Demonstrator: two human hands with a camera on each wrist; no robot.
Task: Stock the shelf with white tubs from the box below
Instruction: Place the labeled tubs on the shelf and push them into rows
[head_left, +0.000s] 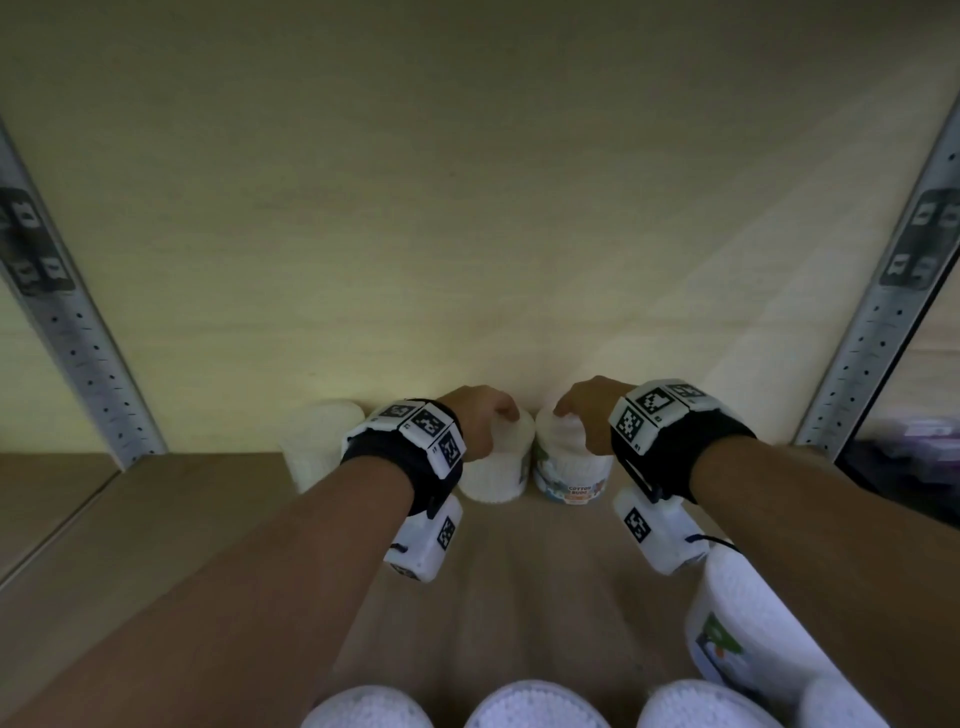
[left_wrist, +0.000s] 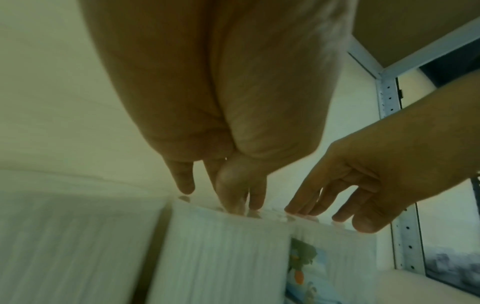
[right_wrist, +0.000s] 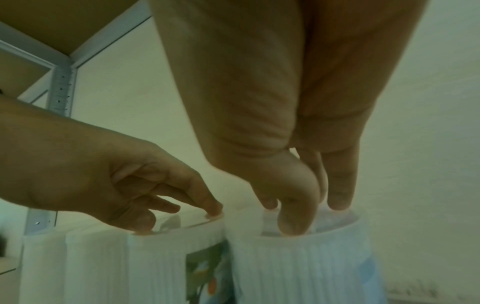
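Three white ribbed plastic tubs stand in a row at the back of the pale wooden shelf board (head_left: 519, 571), against the cream rear wall (head_left: 467, 208). The left hand (head_left: 475, 418) reaches over the middle white tub (head_left: 493, 475), and in the left wrist view its fingertips (left_wrist: 255, 202) point straight down and touch that tub's clear lid; the fingers are nearly straight and do not wrap around it. The right hand (head_left: 587, 413) does the same on the right-hand white tub with the blue "cotton buds" label (head_left: 571, 473), its straight fingers (right_wrist: 340, 197) and thumb resting on the lid from above. These two tubs stand just beside each other, touching or nearly so. The third white tub (head_left: 317, 441) stands left of them, untouched and blurred. The two hands are close together, each on its own tub, holding nothing. Nearer the camera, another white tub with a picture label (head_left: 748, 623) stands at the right beneath the right forearm, and rounded white tops (head_left: 535, 706) of further tubs line the bottom edge. Grey perforated metal uprights (head_left: 88, 364) frame the shelf on both sides.
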